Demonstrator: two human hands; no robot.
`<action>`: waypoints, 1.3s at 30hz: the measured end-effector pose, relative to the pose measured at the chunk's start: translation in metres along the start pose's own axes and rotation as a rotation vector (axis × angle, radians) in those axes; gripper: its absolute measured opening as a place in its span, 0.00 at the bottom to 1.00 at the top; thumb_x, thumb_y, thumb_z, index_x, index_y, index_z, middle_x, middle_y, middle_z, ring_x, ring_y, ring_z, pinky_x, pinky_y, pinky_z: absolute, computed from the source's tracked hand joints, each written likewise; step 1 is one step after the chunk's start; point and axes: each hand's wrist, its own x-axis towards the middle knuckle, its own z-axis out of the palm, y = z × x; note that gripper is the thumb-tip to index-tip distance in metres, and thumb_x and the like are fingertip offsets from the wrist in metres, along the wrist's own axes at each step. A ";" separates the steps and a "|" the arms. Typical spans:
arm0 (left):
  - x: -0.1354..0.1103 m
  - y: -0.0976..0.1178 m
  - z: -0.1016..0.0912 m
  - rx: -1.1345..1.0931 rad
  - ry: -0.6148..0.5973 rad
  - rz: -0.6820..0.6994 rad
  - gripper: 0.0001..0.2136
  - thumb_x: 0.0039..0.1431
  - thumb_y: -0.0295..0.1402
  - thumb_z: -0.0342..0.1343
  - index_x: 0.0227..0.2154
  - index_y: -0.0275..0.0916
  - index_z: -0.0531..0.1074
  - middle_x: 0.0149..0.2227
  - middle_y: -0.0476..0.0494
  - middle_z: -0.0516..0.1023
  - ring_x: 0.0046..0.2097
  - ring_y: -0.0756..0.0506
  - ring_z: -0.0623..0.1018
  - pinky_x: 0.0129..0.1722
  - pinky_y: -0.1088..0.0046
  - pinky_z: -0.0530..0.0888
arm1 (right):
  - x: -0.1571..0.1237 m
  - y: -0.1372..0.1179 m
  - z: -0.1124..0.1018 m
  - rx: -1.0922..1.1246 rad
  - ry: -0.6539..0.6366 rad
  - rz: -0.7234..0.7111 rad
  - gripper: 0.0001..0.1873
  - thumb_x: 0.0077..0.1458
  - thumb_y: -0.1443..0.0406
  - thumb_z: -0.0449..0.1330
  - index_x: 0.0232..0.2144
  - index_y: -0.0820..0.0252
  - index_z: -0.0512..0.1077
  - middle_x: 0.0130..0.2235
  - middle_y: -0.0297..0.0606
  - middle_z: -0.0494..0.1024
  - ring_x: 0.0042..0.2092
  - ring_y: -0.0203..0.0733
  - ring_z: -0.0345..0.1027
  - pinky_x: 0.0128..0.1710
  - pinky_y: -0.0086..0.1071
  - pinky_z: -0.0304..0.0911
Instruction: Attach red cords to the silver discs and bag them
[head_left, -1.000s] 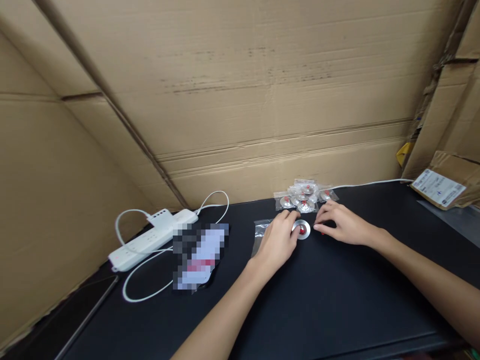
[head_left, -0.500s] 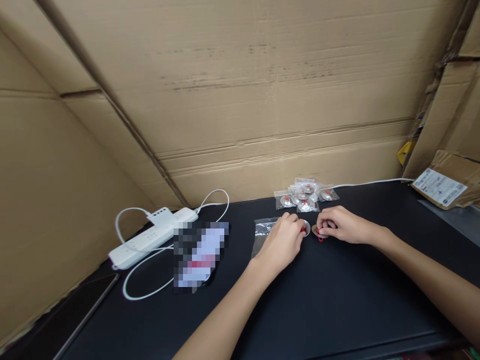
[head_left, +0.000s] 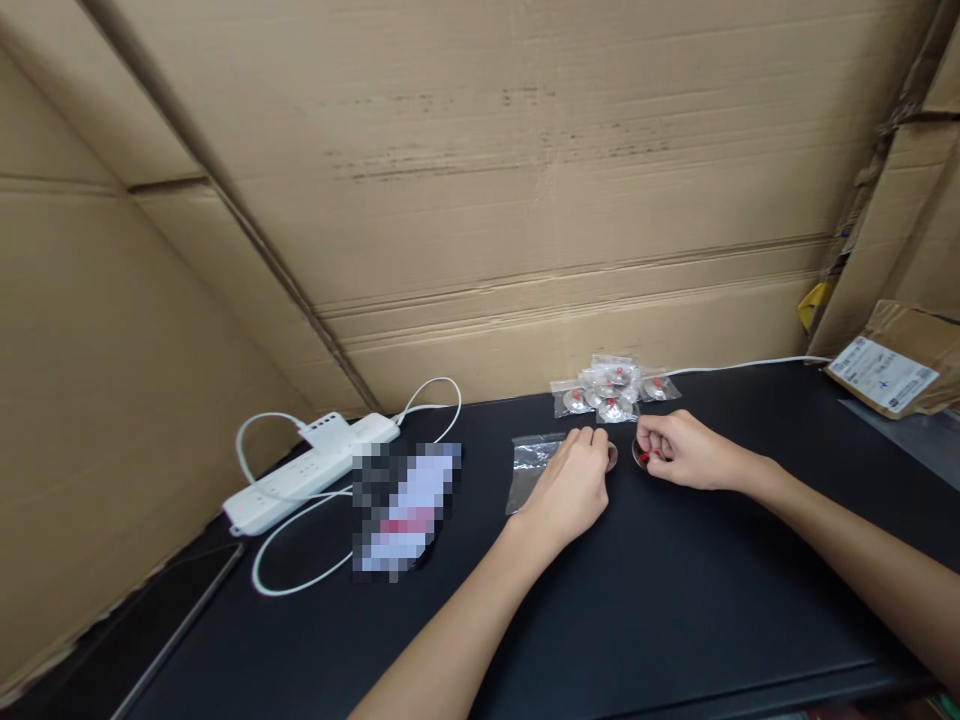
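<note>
My left hand point(head_left: 577, 475) is closed, its fingers curled over a small silver finger cymbal point(head_left: 613, 457) that shows only at its right edge. Just right of it, my right hand point(head_left: 675, 452) pinches a second finger cymbal point(head_left: 637, 453) by its red cord point(head_left: 646, 457). A narrow gap separates the two metal discs, low over the black tabletop point(head_left: 675, 600). Partly under my left hand lies a clear plastic bag point(head_left: 527, 470). Beyond both hands is a pile of small clear bags point(head_left: 615, 385), with silver discs and red cords inside.
A white power strip point(head_left: 315, 470) with looping white cables stands at the left, beside a pixelated object point(head_left: 409, 510). Cardboard walls point(head_left: 525, 200) enclose the back and sides. At the right sits a cardboard package point(head_left: 892, 360) with a white label.
Red at my left hand's cymbal is now hidden by the fingers. The right cymbal has tilted, and its hanging red loop no longer shows below it. Both hands stay nearly in place.
</note>
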 end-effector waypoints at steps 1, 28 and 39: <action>0.000 0.000 0.000 0.006 0.004 0.001 0.09 0.59 0.21 0.41 0.33 0.38 0.65 0.35 0.40 0.69 0.39 0.43 0.70 0.42 0.65 0.69 | 0.000 -0.001 0.000 -0.002 -0.008 -0.004 0.07 0.45 0.74 0.55 0.27 0.59 0.70 0.19 0.28 0.68 0.21 0.30 0.57 0.23 0.25 0.51; 0.000 0.003 -0.016 -0.135 0.079 -0.057 0.07 0.65 0.27 0.40 0.38 0.38 0.63 0.34 0.40 0.73 0.34 0.43 0.74 0.35 0.67 0.69 | 0.004 0.003 -0.012 0.098 0.012 0.079 0.12 0.50 0.72 0.51 0.30 0.59 0.75 0.21 0.29 0.69 0.23 0.34 0.60 0.25 0.27 0.55; -0.005 0.002 -0.023 -0.250 -0.046 0.122 0.03 0.58 0.28 0.49 0.29 0.40 0.65 0.31 0.47 0.70 0.35 0.45 0.71 0.35 0.70 0.67 | -0.003 0.021 -0.032 -0.177 -0.033 0.073 0.06 0.48 0.73 0.55 0.27 0.60 0.70 0.24 0.32 0.72 0.26 0.34 0.63 0.27 0.27 0.55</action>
